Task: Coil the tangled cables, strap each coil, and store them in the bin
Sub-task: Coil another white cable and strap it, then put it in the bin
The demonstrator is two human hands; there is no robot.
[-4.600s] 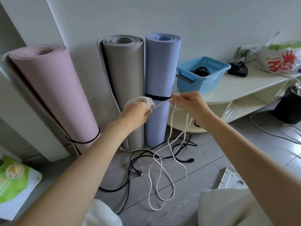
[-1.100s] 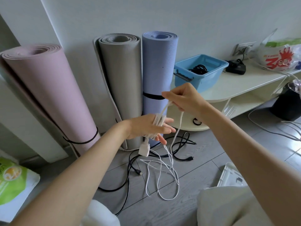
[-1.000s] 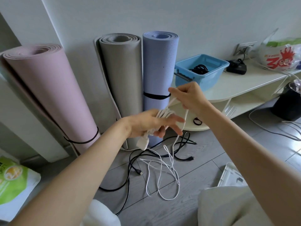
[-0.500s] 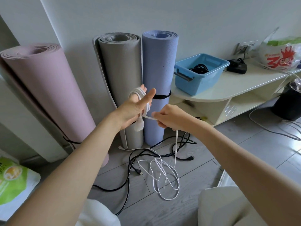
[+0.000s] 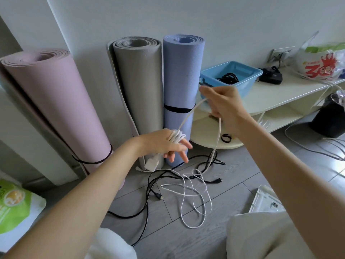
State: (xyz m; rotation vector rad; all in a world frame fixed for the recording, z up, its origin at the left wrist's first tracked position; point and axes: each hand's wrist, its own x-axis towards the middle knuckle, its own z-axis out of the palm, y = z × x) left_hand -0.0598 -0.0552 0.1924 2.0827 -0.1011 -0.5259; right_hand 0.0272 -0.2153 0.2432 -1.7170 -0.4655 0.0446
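White cable (image 5: 194, 195) half wound: several turns sit round the left hand (image 5: 166, 144), fingers straight and spread, slack looping on the floor. Right hand (image 5: 220, 103) pinches the strand taut above. Coiling step; next likely another wrap, then strapping for the blue bin (image 5: 250, 85).

Three rolled mats (image 5: 138, 94) upright against the wall (image 5: 242, 25).
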